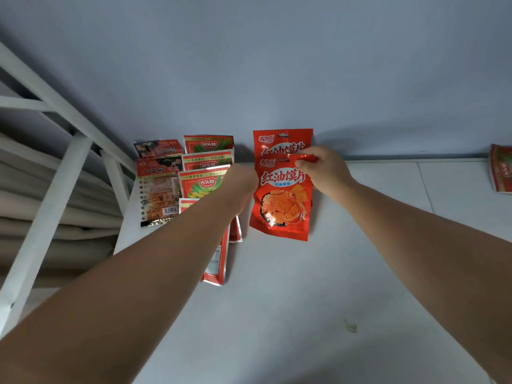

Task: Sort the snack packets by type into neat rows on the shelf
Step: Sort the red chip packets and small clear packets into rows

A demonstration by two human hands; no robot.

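Pinches the top corner of the front orange packet (pixel 281 200) with right hand (pixel 324 170), over a matching packet (pixel 282 142) on the shelf (pixel 304 286). Cannot tell the grip of left hand (pixel 241 187) at its edge.

The front orange-red packet (pixel 279 200) lay face up on the white shelf (pixel 277 300), its long side running front to back and its top right corner crumpled. A second orange-red packet (pixel 282 141) of the same kind sat just behind it, its lower part covered by the front one's top edge. Just left of the front packet ran a column of overlapping green-and-red packets (pixel 201 184), shingled front to back. Further left, two black-and-red packets (pixel 159 189) with clear windows overlapped likewise. Well to its right, a lone red-and-green packet (pixel 501 170) lay apart.
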